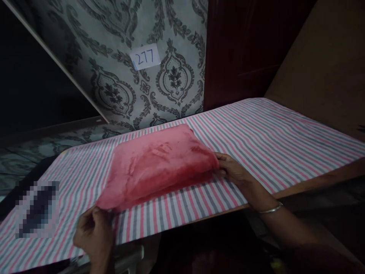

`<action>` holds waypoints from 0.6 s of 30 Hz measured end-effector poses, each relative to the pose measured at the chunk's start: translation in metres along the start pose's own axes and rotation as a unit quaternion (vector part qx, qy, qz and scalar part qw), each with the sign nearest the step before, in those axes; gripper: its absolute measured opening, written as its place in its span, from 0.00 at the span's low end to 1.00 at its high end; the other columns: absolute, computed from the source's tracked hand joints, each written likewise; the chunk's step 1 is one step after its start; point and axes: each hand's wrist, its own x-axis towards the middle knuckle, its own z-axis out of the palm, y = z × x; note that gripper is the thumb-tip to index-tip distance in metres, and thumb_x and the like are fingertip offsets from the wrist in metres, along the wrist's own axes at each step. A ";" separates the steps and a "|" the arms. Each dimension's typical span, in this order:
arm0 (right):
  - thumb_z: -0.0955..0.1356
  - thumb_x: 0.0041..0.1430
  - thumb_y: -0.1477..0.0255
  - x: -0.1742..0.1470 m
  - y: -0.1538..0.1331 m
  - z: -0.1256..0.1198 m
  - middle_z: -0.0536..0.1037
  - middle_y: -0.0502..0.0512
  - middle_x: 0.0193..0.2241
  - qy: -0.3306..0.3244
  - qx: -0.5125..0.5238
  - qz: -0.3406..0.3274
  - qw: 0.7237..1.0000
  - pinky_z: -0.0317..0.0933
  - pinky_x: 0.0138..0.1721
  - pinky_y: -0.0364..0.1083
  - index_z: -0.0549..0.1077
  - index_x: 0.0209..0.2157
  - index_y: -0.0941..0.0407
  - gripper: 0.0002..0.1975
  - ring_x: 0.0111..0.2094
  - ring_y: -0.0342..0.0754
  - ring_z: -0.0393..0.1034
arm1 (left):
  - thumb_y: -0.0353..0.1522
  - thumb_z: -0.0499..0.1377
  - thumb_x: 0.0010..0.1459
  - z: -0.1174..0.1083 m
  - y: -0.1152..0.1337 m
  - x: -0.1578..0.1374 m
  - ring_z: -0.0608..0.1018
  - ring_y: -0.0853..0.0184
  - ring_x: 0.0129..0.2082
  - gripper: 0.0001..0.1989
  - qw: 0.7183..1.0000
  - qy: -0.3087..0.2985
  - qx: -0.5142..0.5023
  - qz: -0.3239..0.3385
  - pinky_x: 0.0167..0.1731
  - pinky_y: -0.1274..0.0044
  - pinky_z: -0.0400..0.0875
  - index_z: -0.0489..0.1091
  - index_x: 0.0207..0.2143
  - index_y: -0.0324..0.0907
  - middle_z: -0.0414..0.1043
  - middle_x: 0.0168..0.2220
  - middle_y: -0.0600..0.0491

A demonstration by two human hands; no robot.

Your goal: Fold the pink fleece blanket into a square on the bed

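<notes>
A pink plush cushion (159,160) with a soft, creased pile lies on the striped cloth in front of me. My left hand (95,232) pinches its near left corner, drawing it out flat between thumb and fingers. At the near right corner, my right hand (230,169) grips the edge, its fingertips partly hidden by the fabric. The front edge bulges and looks slightly raised on the right. A silver bangle (272,208) circles my right wrist.
A pink, grey and white striped cloth (256,137) covers the table, whose wooden edge (322,179) shows at the right. A paper marked 277 (146,57) is stuck on the patterned wall (171,23). A dark blurred patch (37,209) lies at left.
</notes>
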 end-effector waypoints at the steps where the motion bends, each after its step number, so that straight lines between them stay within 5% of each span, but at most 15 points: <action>1: 0.76 0.42 0.64 0.000 0.000 0.000 0.63 0.42 0.16 0.008 0.007 -0.003 1.000 0.37 0.18 0.41 0.75 0.30 0.56 0.13 0.16 0.35 0.42 | 0.39 0.58 0.52 0.001 0.000 0.000 0.71 0.66 0.25 0.10 0.999 0.006 -0.028 -0.034 0.34 0.70 0.70 0.72 0.31 0.41 0.68 0.23 0.58; 6: 0.73 0.44 0.66 -0.004 0.002 -0.003 0.63 0.43 0.17 -0.010 -0.039 0.011 0.999 0.39 0.19 0.42 0.72 0.28 0.56 0.11 0.16 0.37 0.48 | 0.40 0.61 0.49 0.001 -0.007 0.006 0.72 0.68 0.23 0.12 0.982 -0.021 -0.126 -0.141 0.29 0.74 0.70 0.72 0.33 0.42 0.70 0.23 0.59; 11: 0.75 0.48 0.60 -0.006 0.003 -0.006 0.68 0.45 0.22 -0.053 -0.097 0.007 0.994 0.42 0.21 0.42 0.74 0.34 0.57 0.17 0.19 0.37 0.51 | 0.45 0.58 0.54 -0.004 -0.011 0.008 0.71 0.68 0.22 0.15 0.984 -0.134 -0.093 -0.071 0.26 0.75 0.67 0.71 0.34 0.42 0.70 0.22 0.58; 18: 0.75 0.45 0.60 0.003 0.005 -0.001 0.63 0.43 0.19 -0.009 -0.098 -0.028 0.995 0.39 0.21 0.42 0.71 0.27 0.56 0.16 0.19 0.37 0.46 | 0.50 0.58 0.55 -0.002 -0.014 0.006 0.73 0.65 0.29 0.20 0.995 -0.092 -0.033 0.032 0.34 0.72 0.70 0.72 0.34 0.41 0.72 0.28 0.54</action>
